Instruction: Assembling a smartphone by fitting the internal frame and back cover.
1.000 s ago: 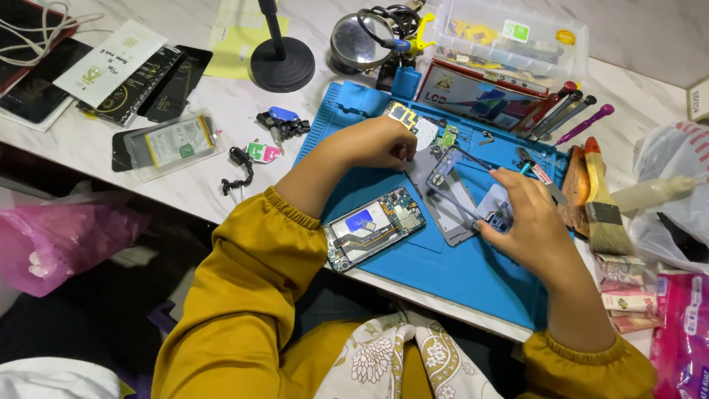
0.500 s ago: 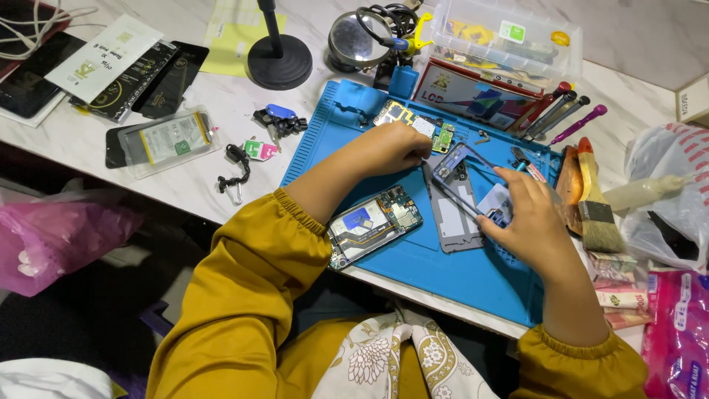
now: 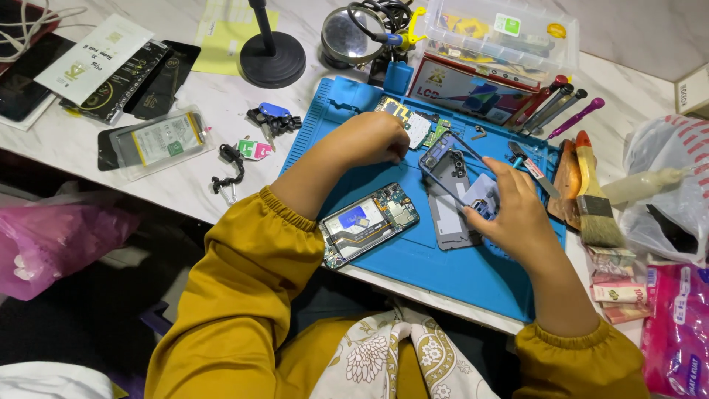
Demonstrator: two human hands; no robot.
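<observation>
Where the blue work mat (image 3: 413, 273) covers the near part of the tabletop (image 3: 185, 185), a phone middle frame (image 3: 448, 164) with its camera cut-outs sits tilted toward the mat's far-right area, partly over a grey back cover (image 3: 447, 222). The right hand (image 3: 517, 214) grips the lower edge of this frame, fingers curled around it and thumb pressed against the near side. The left hand (image 3: 373, 140) rests just beside the frame's left edge, fingers curled down narrowly onto the mat; whether it pinches a small part cannot be told. A green circuit board (image 3: 410, 122) lies touching the far side of the left hand.

An opened phone body (image 3: 369, 222), with battery and boards exposed, lies on the mat near the left forearm, well apart from the frame. A row of screwdrivers (image 3: 554, 107) lies at the mat's far-right corner, with a flat paint brush (image 3: 594, 199) just beside the mat's right edge. A clear plastic parts box (image 3: 502, 33) stands beyond the mat, next to a magnifier lens (image 3: 351, 33) and a black round stand base (image 3: 273, 59). A packaged phone battery (image 3: 156, 138) lies on the bare tabletop to the left.
</observation>
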